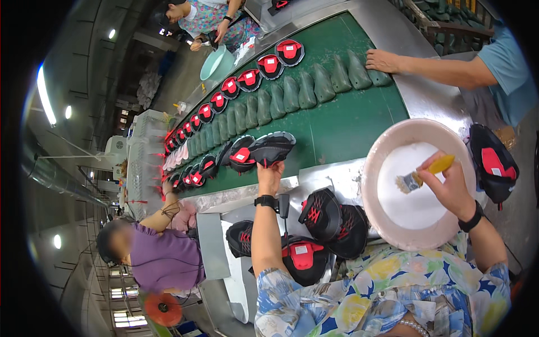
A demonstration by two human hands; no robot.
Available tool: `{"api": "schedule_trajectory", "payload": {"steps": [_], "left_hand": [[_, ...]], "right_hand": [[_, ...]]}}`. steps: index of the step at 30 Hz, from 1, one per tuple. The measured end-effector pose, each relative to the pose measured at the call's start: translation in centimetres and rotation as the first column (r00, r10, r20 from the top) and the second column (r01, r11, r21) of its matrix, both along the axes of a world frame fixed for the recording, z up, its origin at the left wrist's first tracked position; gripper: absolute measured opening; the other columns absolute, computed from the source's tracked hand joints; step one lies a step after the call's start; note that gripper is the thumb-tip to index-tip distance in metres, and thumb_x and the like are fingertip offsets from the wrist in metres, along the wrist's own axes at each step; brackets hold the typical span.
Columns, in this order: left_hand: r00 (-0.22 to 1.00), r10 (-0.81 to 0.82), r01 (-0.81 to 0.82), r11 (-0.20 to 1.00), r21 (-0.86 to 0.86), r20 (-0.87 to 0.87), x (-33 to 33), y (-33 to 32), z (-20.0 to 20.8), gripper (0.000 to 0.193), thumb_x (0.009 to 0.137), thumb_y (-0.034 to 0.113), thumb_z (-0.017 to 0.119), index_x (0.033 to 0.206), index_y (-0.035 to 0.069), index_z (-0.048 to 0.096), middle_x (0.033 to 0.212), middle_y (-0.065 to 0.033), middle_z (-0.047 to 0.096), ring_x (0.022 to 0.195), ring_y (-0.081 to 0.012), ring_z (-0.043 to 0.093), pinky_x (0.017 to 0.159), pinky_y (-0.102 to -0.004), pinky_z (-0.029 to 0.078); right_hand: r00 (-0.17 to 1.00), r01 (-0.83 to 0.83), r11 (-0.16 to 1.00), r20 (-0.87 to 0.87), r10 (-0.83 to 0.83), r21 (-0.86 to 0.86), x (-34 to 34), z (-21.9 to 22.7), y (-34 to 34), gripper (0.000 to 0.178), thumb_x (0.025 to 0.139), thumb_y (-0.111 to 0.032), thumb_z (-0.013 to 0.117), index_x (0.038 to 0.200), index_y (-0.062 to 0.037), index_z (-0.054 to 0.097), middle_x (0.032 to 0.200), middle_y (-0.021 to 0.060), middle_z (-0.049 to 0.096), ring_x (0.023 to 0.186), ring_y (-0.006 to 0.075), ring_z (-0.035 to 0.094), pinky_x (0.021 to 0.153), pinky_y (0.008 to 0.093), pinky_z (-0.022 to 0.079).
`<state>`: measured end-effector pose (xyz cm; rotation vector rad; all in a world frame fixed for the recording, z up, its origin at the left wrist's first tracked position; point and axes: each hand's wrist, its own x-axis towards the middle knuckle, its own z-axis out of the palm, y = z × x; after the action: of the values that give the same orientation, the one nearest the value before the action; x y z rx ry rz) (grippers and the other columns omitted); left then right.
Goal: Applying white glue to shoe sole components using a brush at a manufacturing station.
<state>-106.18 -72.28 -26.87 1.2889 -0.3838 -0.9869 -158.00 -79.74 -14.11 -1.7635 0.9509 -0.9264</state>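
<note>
My left hand [269, 178] grips a black shoe upper [273, 147] with red at its lower edge, just above the near edge of the green conveyor belt [331, 137]. Next to it, another black upper with a red lining [242, 156] rests in the near row. In my right hand [452, 192] is a paintbrush [440, 164] with a yellow handle. Its pale bristles hang over a round pinkish basin [375, 196] holding white liquid [412, 205]. Whether the bristles touch the liquid, I cannot tell.
Several dark green shoe lasts [306, 91] line the belt, with red-lined uppers [269, 66] beyond. More uppers [323, 213] lie before me; another [493, 163] is right of the basin. Co-workers' hands are at the belt's right [384, 60] and left [168, 188]; another person handles something beside a teal basin [216, 63].
</note>
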Motion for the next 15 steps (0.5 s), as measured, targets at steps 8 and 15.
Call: {"api": "schedule_trajectory", "payload": {"steps": [8,15], "left_hand": [[0.935,0.332,-0.354,0.881,0.315,0.121,9.9,-1.4,-6.3,0.051,0.091,0.0,0.048,0.138,0.017,0.038,0.105,-0.0145,0.063,0.089,-0.0307,0.066,0.075,-0.0431,0.057],[0.78,-0.324,0.232,0.944,0.234,0.535,-0.5,-0.6,3.1,0.042,0.092,-0.001,0.057,0.133,0.003,0.056,0.12,-0.0101,0.065,0.103,-0.0178,0.064,0.092,-0.0306,0.05]], "right_hand": [[0.991,-0.045,0.989,-0.115,0.062,0.144,1.7,-0.5,-1.0,0.011,0.087,-0.009,0.071,0.09,-0.0005,0.064,0.085,0.0101,0.07,0.08,0.0195,0.069,0.075,0.0308,0.051],[0.925,-0.125,0.981,-0.341,0.169,0.146,0.8,-2.1,-3.0,0.016,0.089,-0.014,0.07,0.089,0.0,0.061,0.08,0.0106,0.068,0.072,0.0203,0.066,0.069,0.031,0.051]]}}
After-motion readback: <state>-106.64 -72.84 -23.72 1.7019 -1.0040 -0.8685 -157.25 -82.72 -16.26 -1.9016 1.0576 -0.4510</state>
